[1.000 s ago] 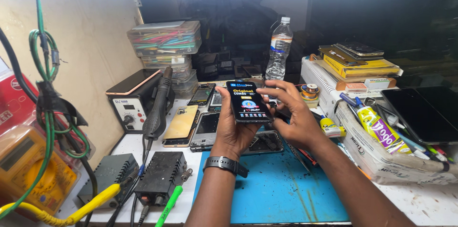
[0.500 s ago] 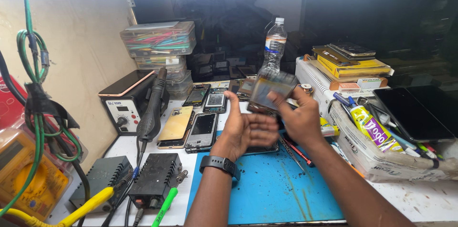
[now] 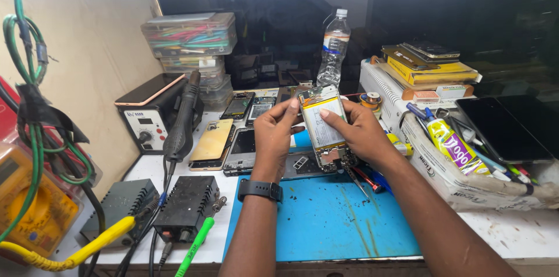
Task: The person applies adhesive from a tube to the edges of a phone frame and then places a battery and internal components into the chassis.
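Head view: both hands [image 3: 273, 131] [image 3: 361, 134] pinching opened phone [image 3: 323, 128] (white battery exposed), back up.

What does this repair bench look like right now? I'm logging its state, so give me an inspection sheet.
Surface: white bench with a blue mat, speckled with debris.
Job's things: opened phone, battery side up, held above the mat.
Clutter: phones, bottle, parts boxes, glue tube, tablet.
Hands: left hand and right hand both grip the phone; watch on the left wrist.
Cables: green wires, yellow probe, green probe.
Surroundings: solder station, meter, dark back wall.
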